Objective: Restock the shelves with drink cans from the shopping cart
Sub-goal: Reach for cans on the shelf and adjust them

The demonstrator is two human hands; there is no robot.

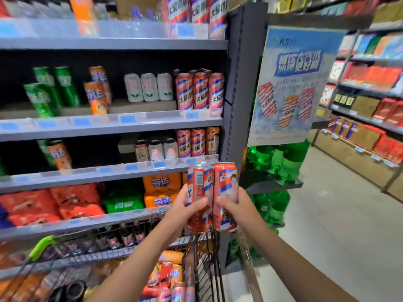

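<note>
My left hand [189, 204] grips a tall red can with blue and white stripes [199, 182], held upright. Beside it, touching, my right hand [236, 203] grips a second can of the same kind [225, 184]. Both cans hover in front of the shelf unit's right end, just below the third shelf [109, 173]. Matching striped cans [190, 143] stand on that shelf's right side, and more [199, 93] on the shelf above. The wire shopping cart [202, 258] is below my arms, with several red and orange cans [168, 277] lying in it.
Green and orange cans [65, 90] and white cans [149, 87] fill the left and middle of the shelves. Boxed multipacks [122, 201] sit lower down. A blue poster [287, 83] hangs on the end post, green bottles [281, 162] beneath. The aisle floor [338, 225] runs right.
</note>
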